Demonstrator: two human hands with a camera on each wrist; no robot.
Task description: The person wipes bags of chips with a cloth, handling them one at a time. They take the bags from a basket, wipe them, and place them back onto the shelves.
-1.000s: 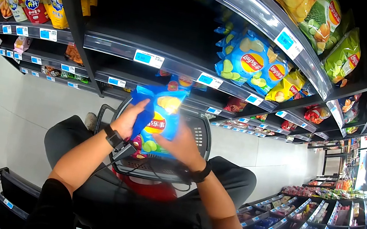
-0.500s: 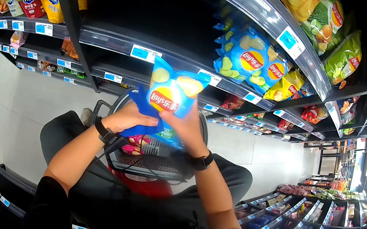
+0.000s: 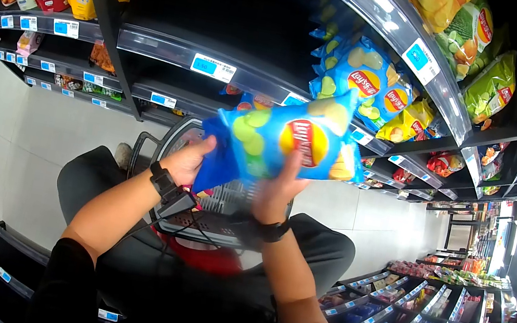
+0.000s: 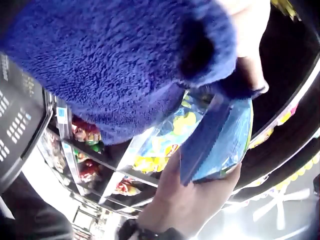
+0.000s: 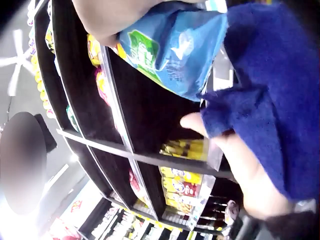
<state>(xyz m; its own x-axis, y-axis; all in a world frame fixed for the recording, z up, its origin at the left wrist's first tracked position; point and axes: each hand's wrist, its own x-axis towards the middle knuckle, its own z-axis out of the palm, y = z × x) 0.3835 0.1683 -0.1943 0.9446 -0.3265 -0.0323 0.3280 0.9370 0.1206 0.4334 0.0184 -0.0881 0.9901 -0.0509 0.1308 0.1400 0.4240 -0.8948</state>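
"What has your right hand got?"

"My right hand [image 3: 281, 192] has thumb and fingers bent round a puffed, glossy blue foil Lay's chip bag [image 3: 269, 137], gripping it from below."

"And where's that bag?"

"In the air above the black plastic shopping basket [image 3: 198, 223] with slotted walls. It lies tilted, its printed front towards me, one end reaching past the basket's right side."

"Your left hand?"

"My left hand [image 3: 184, 161] is above the basket's left part, thumb and fingers pinching a fuzzy dark-blue plush cloth [image 3: 213, 166]. The cloth sits against the bag's left end."

"What's beyond the basket?"

"A black shelf with a clear plastic price rail [image 3: 154, 45]; to the basket's far right, more blue Lay's bags [image 3: 363, 61] stand on it."
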